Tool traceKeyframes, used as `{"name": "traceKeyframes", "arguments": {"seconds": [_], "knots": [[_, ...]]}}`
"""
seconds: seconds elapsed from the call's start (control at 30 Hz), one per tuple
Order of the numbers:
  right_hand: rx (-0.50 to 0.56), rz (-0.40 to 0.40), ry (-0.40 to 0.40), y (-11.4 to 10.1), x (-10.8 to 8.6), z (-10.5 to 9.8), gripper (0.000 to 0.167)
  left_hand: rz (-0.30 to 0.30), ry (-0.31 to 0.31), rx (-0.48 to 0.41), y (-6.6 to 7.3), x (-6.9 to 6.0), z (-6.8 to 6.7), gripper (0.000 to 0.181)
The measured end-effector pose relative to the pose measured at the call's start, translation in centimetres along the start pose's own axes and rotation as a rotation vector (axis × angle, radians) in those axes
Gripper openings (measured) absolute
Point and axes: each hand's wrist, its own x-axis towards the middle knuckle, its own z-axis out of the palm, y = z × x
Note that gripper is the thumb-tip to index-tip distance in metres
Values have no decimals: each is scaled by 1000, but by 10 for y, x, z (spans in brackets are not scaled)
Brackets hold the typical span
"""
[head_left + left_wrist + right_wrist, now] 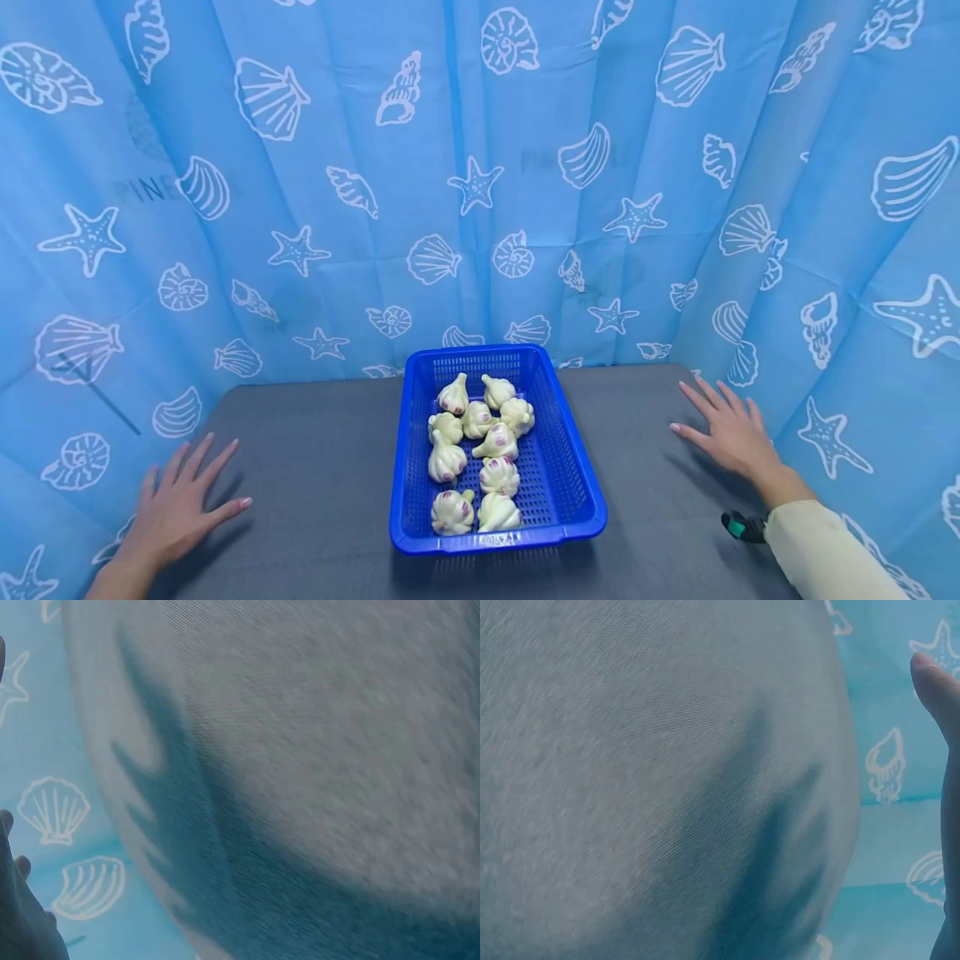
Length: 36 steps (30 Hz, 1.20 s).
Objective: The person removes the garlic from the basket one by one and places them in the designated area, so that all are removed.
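A blue plastic basket (581,467) with slotted walls stands mid-table in the head view. Several garlic bulbs (498,477), cream with purple patches, lie loose inside it. Left of the basket, my left hand (174,508) hovers over the table's left side with fingers spread, holding nothing. On the opposite side my right hand (729,429) is likewise spread above the right edge, well apart from the basket. Each wrist view catches its hand only in part, at the frame's border, with the hand's shadow on the cloth.
A grey cloth-covered table (315,475) lies under everything. Blue curtains (480,208) printed with white shells and starfish enclose its back and sides. A black strap with a green patch (742,527) sits at my right wrist, beside a pale sleeve (828,550).
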Motion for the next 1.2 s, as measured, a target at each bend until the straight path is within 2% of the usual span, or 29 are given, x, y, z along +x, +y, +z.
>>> {"name": "traceKeyframes", "arguments": {"seconds": [0.23,0.33,0.43,0.63,0.73,1.0,1.2], "knots": [[12,-63,63,-12,8,-11,73,36,-26,-10,13,9,-7,84],[27,-60,82,-19,12,-14,69,57,-12,-28,21,10,-10,78],[49,-53,107,-26,17,-16,64,78,9,-87,32,10,-15,71],[114,-103,200,-42,26,-21,57,72,23,-236,53,9,-23,65],[159,-109,219,-50,29,-24,54,74,44,-284,62,8,-24,62],[225,-126,291,-71,41,-28,47,112,133,-383,83,6,-24,50],[268,-137,314,-85,50,-30,44,156,261,-464,100,5,-20,37]]}}
